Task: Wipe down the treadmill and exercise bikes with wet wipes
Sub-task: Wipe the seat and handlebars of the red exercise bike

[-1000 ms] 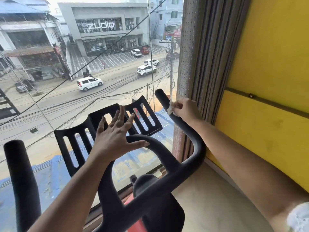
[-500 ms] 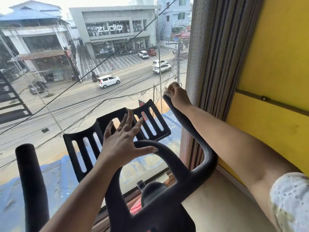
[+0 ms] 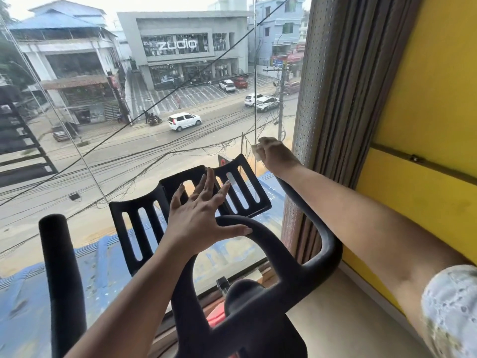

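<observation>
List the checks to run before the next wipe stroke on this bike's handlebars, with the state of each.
1. Wipe in hand: ok. The right hand grips a white wipe.
2. Wipe in contact with the right handlebar: cannot tell. The hand hides the bar's tip.
3. Stroke path down that bar is free: ok. The left hand is open with its fingers spread in front of the slotted holder, apart from the right bar.
4. Wipe wet enough: cannot tell.
5. Left handlebar wiped: cannot tell. Neither hand is on it.
</observation>
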The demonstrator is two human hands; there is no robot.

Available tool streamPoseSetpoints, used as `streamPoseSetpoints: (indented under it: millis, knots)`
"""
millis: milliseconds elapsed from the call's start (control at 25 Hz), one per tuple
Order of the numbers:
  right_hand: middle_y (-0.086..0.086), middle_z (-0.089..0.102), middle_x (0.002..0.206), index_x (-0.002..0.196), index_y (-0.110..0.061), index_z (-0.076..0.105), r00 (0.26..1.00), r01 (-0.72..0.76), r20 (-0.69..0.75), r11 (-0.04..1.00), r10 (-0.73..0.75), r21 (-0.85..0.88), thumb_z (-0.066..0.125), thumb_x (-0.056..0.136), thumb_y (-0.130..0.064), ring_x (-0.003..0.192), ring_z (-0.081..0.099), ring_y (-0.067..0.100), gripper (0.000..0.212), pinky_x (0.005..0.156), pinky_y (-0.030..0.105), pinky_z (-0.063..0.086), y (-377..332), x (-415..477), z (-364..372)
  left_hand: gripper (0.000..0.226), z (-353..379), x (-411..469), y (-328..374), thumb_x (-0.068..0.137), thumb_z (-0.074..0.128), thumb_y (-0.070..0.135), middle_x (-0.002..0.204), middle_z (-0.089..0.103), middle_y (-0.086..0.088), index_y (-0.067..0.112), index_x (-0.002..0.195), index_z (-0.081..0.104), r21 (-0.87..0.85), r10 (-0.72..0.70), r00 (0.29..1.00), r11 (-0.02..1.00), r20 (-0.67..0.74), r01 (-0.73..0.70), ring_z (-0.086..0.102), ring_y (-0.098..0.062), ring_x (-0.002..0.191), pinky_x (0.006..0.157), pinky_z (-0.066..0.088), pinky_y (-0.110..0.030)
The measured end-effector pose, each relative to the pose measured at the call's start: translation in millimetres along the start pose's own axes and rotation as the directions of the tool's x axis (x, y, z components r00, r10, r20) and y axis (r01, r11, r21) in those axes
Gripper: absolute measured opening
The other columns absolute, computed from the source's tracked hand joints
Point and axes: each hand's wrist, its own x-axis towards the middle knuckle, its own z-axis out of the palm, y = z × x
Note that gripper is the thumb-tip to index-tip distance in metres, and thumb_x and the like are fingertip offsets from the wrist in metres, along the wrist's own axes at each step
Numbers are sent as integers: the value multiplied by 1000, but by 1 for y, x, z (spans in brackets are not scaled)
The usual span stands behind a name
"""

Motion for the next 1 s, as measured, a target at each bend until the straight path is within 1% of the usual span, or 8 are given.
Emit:
streamPoseSetpoints:
  millis: [120,200,280,480,560,680,840,1000]
  knots:
    - [23,62,113,109,4,60,995,94,28,996,-93,-11,46,97,-1,111,58,34,19,93,39,50,-4,-8,-4,122,0,0,1,46,4,105,153,-38,8,46,153,-3,-20,4,1000,1000,2,-4,-27,-6,144,118,-16,-46]
    - [19,64,112,109,2,61,965,255,75,967,-252,-31,47,91,11,113,58,30,25,92,40,52,-3,-15,-13,119,-3,-2,2,50,12,102,155,-35,8,45,153,1,-28,7,1000,1000,3,-7,-24,-6,146,119,-15,-46]
    - [18,64,108,115,1,58,943,325,104,942,-316,-79,45,90,14,108,60,29,30,87,40,54,-10,-28,-18,116,-7,-4,4,53,18,99,155,-34,8,43,154,4,-44,15,1000,999,-1,-15,-21,-6,146,120,-14,-46]
    - [22,63,110,121,0,56,990,133,-40,991,-132,20,39,95,10,104,61,34,33,84,43,55,-38,-46,-30,98,-6,-13,2,76,35,86,160,-22,5,36,156,9,-80,41,998,996,-37,-44,-11,-8,149,122,-6,-44]
    - [23,63,109,116,0,59,993,59,-106,990,-46,127,42,97,3,102,61,35,26,87,43,53,-46,-45,-41,87,-4,-18,-1,84,45,76,164,-5,5,35,155,15,-125,31,994,991,-109,-45,2,-9,151,123,2,-40]
    - [22,62,109,111,0,61,990,30,-144,954,13,297,49,97,-11,100,61,33,21,91,39,50,-71,-44,-57,71,-7,-25,-8,91,55,60,160,28,8,34,152,31,-215,8,967,974,-256,-65,31,-16,144,114,28,-36]
    - [21,53,122,121,1,57,995,54,-95,936,-22,349,63,86,-6,111,55,30,35,91,18,38,-118,-43,-72,60,-24,-39,-37,92,58,53,148,47,6,32,146,45,-155,26,932,984,-361,-88,45,-19,134,97,44,-35]
    - [22,52,116,113,4,61,985,171,-80,912,-152,373,60,79,4,115,51,33,34,93,21,35,-168,-43,-73,56,-34,-71,-76,91,63,47,144,53,1,28,143,50,-170,-51,923,985,-381,-16,52,-24,127,93,47,-35]
